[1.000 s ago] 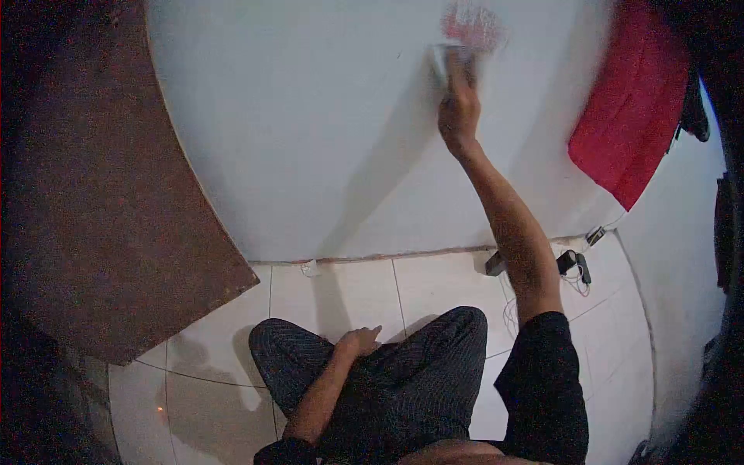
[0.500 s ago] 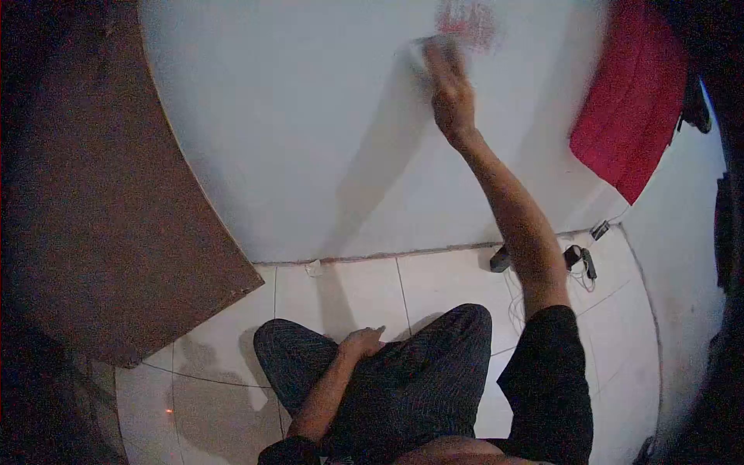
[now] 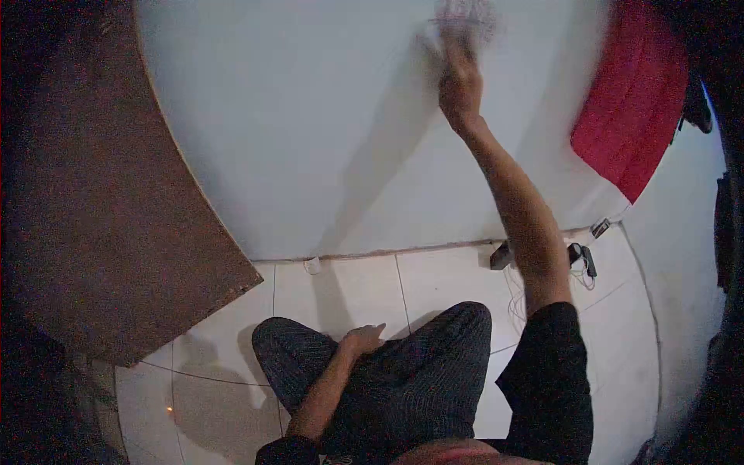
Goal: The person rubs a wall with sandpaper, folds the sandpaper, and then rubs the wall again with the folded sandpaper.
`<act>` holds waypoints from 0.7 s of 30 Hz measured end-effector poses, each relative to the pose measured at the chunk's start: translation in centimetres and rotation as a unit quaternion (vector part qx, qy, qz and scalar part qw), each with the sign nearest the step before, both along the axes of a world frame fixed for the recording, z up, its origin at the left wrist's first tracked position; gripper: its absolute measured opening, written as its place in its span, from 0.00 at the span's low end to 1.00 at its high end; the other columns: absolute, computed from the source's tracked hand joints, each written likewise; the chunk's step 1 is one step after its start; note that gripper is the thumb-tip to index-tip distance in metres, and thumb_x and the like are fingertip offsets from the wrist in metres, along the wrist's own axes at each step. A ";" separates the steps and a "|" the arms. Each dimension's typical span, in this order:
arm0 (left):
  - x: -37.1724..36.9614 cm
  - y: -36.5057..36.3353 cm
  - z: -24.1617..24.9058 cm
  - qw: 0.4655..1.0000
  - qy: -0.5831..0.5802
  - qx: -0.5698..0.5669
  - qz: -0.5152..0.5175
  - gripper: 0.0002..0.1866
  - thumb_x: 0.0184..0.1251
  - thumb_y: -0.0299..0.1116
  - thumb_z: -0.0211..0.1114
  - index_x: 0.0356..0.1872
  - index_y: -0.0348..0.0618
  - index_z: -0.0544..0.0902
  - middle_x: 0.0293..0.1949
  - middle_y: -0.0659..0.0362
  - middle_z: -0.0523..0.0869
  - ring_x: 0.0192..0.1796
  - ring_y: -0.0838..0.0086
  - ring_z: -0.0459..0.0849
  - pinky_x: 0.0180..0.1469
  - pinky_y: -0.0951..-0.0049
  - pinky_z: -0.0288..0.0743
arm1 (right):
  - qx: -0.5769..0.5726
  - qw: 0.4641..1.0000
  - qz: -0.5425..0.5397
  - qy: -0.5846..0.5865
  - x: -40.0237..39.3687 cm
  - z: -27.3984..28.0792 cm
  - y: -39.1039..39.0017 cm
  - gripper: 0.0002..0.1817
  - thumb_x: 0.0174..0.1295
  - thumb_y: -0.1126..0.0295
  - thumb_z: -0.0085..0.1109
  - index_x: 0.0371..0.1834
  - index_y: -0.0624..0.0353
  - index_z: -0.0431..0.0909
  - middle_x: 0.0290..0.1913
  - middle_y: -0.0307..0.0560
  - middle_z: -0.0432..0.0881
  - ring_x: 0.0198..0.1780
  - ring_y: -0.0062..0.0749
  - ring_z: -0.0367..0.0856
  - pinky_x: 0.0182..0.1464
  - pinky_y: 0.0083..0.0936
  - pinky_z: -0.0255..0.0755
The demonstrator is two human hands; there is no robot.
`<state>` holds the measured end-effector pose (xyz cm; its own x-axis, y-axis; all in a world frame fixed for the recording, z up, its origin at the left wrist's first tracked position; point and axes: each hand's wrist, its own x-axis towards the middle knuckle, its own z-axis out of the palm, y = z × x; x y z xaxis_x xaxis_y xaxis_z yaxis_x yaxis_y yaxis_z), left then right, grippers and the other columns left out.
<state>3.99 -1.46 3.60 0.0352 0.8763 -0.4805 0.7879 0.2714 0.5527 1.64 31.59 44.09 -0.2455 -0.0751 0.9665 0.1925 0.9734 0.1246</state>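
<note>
My right hand [image 3: 462, 81] reaches up to the white wall [image 3: 287, 116], its fingers blurred by motion. A white cloth-like piece [image 3: 433, 37] shows at the fingertips, pressed to the wall; its exact kind is too smeared to tell. Around the fingertips lies a faded reddish smudge [image 3: 477, 11] on the wall, partly covered by the hand. Low in the view, my left hand [image 3: 363, 339] rests on my lap over dark striped trousers [image 3: 411, 387], fingers stretched to the right and holding nothing visible.
A red cloth [image 3: 632, 101] hangs on the wall at the right. A brown board [image 3: 116, 194] stands at the left. Black adapters [image 3: 500, 256] and thin cables lie on the tiled floor [image 3: 353, 291] at the wall's foot, beside my right arm. A small white scrap [image 3: 312, 266] lies there too.
My right hand has moved up and slightly right along the wall, onto the smudge, which looks paler and more covered. My left hand stays on my lap.
</note>
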 end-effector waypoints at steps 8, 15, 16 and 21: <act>-0.1 0.1 -1.7 1.000 -0.004 0.016 -0.003 0.34 0.69 0.47 0.56 0.72 0.41 0.61 0.60 0.39 0.76 0.62 0.48 0.76 0.63 0.52 0.72 | 0.176 0.982 -0.026 -0.064 -0.4 1.3 0.9 0.27 0.60 0.78 0.52 0.65 0.55 0.71 0.64 0.52 0.75 0.69 0.52 0.67 0.67 0.41 0.68; 0.1 -0.7 -1.3 0.997 0.010 0.073 0.016 0.34 0.69 0.48 0.57 0.71 0.42 0.62 0.58 0.40 0.78 0.60 0.47 0.78 0.62 0.50 0.72 | 0.194 0.978 -0.013 -0.080 -0.8 2.1 1.1 0.23 0.63 0.80 0.51 0.62 0.54 0.73 0.64 0.51 0.76 0.64 0.48 0.73 0.59 0.39 0.75; 0.0 -0.5 -0.5 0.997 0.012 0.074 0.016 0.34 0.69 0.48 0.57 0.71 0.42 0.62 0.58 0.40 0.78 0.60 0.47 0.78 0.62 0.50 0.72 | 0.304 0.941 0.009 -0.148 -0.8 2.1 1.0 0.21 0.64 0.80 0.52 0.60 0.55 0.74 0.63 0.52 0.76 0.61 0.48 0.76 0.56 0.39 0.77; 0.5 -0.4 -1.0 0.998 0.023 0.054 0.023 0.33 0.69 0.48 0.56 0.71 0.43 0.64 0.59 0.41 0.78 0.61 0.48 0.78 0.62 0.51 0.72 | 0.017 0.990 -0.050 0.130 -1.3 2.6 -0.6 0.31 0.60 0.81 0.50 0.70 0.50 0.67 0.68 0.57 0.70 0.64 0.53 0.72 0.65 0.43 0.70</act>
